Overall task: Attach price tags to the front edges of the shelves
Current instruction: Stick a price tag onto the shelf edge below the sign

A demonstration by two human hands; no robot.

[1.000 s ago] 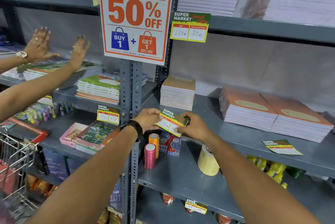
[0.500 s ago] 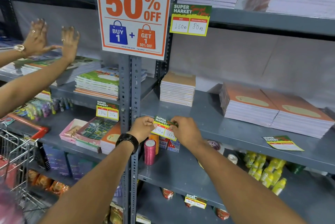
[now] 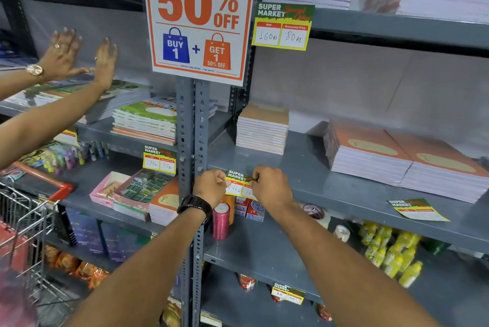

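A green and yellow price tag (image 3: 237, 184) is pressed against the front edge of the grey middle shelf (image 3: 330, 194), just right of the upright post. My left hand (image 3: 210, 187) pinches its left side and my right hand (image 3: 271, 186) pinches its top right corner. Another tag (image 3: 418, 209) lies flat on the same shelf to the right. Tags are fixed on the upper shelf (image 3: 283, 26), on the left bay's shelf (image 3: 159, 159) and on a lower shelf (image 3: 287, 295).
Stacks of notebooks (image 3: 402, 157) sit on the middle shelf. Ribbon spools (image 3: 221, 219), tape rolls and yellow bottles (image 3: 389, 250) are on the shelf below. Another person's two hands (image 3: 76, 56) reach into the left bay. A shopping cart (image 3: 29, 210) stands at lower left. A 50% off poster (image 3: 198, 16) hangs on the post.
The view has dipped slightly and both my hands have pushed the tag flatter against the shelf edge. The other person's hands have shifted a little in the left bay.
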